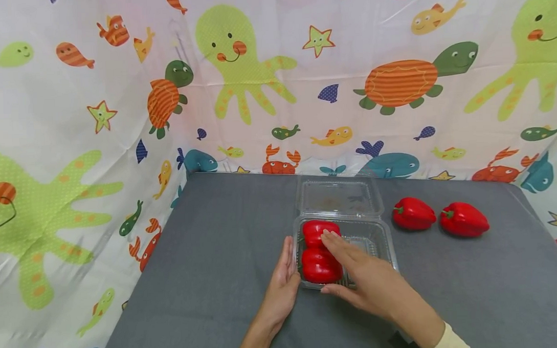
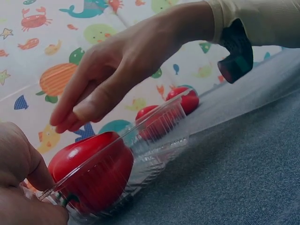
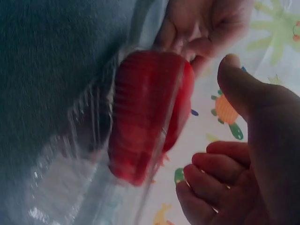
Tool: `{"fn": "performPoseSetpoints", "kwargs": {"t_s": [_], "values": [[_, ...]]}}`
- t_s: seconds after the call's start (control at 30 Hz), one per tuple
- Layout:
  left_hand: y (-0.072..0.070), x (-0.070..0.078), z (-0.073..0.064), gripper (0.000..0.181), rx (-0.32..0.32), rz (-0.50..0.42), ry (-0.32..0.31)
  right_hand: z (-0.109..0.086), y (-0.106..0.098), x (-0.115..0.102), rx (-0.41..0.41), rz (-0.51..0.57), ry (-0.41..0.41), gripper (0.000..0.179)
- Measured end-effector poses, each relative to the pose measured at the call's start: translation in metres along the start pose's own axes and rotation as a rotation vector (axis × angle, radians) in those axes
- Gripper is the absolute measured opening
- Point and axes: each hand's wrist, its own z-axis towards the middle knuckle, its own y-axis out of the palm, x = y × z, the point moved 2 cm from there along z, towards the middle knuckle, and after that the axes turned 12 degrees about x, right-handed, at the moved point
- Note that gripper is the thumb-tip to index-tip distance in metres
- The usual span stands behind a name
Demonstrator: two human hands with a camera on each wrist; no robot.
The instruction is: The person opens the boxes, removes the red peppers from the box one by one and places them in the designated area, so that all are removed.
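A clear plastic clamshell container [image 1: 387,242] stands with its lid [image 1: 339,195] folded back. Two red bell peppers lie in its left half, the far bell pepper [image 1: 315,231] and the near bell pepper [image 1: 321,266]. My left hand [image 1: 281,284] holds the container's left side, thumb by the near corner; in the left wrist view its fingertips are at the rim beside a green stem. Over the peppers hovers my right hand [image 1: 371,275], fingers extended and holding nothing. The right wrist view shows that hand [image 3: 234,183] beside the container, its thumb apart from the fingers.
Two more red bell peppers, a left pepper [image 1: 413,214] and a right pepper [image 1: 464,219], lie right of the container on the grey cloth [image 1: 208,258]. A curtain [image 1: 275,92] printed with sea animals hangs behind and at the sides.
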Motion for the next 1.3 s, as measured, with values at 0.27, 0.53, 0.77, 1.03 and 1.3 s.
{"fn": "performPoseSetpoints", "kwargs": {"t_s": [0.27,0.53,0.77,1.03,1.3], "values": [[0.002,0.000,0.000,0.082,0.003,-0.003,0.004,0.001,0.015,-0.004,0.028,-0.017,0.024,0.104],[0.004,0.000,0.000,0.082,-0.002,-0.002,0.004,0.000,0.023,-0.003,-0.001,-0.003,0.054,0.102],[0.004,0.001,-0.001,0.081,0.014,0.013,-0.008,0.001,0.023,-0.004,-0.040,0.000,0.079,0.099],[0.004,0.002,-0.001,0.082,0.005,0.014,0.003,0.003,0.024,-0.005,-0.044,-0.022,0.092,0.093],[0.004,0.002,0.000,0.084,0.021,0.006,-0.023,0.008,0.024,-0.007,-0.082,-0.001,0.120,0.088]]}}
